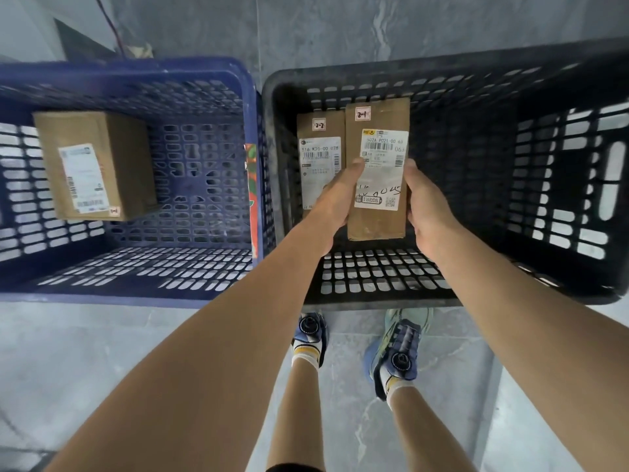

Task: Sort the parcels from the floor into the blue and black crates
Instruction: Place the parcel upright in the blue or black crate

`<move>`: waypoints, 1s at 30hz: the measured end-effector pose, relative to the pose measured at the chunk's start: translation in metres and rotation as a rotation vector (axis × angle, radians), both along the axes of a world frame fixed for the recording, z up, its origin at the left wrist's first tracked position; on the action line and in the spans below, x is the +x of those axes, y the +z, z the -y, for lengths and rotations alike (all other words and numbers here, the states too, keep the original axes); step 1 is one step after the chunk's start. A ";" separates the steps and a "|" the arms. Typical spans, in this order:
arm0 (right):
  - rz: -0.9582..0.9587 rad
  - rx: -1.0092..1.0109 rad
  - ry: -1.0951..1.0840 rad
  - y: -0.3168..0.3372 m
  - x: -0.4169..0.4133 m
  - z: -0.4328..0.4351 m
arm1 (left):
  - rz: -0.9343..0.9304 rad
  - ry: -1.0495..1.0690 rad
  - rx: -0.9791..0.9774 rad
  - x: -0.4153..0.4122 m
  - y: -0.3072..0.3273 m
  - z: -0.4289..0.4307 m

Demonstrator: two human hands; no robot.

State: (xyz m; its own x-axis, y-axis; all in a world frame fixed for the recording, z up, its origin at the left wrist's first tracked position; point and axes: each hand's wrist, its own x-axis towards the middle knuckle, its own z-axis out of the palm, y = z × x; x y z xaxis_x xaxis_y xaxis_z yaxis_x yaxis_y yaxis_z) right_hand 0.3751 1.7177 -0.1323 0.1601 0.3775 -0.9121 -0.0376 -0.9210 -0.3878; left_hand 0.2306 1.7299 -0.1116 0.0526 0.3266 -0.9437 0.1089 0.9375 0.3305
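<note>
one parcel (90,163) is lodged in the blue crate (218,68), a second parcel (318,158) in the black crate (510,68). a third parcel (377,172) is clamped between left hand (335,199) and right hand (427,202) inside the black crate — not yet released. no parcels are seen on the visible floor — remainder cannot be judged.

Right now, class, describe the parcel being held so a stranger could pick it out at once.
Find the black crate, right of the blue crate. Inside, two slim brown boxes lie side by side. The held parcel is the right one, gripped by the left hand and right hand, tagged 2-1; its neighbour reads 2-2.
</note>
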 end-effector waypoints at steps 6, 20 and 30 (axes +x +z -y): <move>-0.031 0.010 0.012 -0.015 0.001 0.004 | -0.049 0.000 -0.027 0.008 -0.038 0.008; -0.051 0.064 0.031 -0.003 0.009 0.009 | -0.109 0.043 0.077 0.005 0.017 0.007; -0.116 0.226 -0.064 0.159 0.016 -0.008 | -0.020 0.088 0.196 0.016 0.180 -0.003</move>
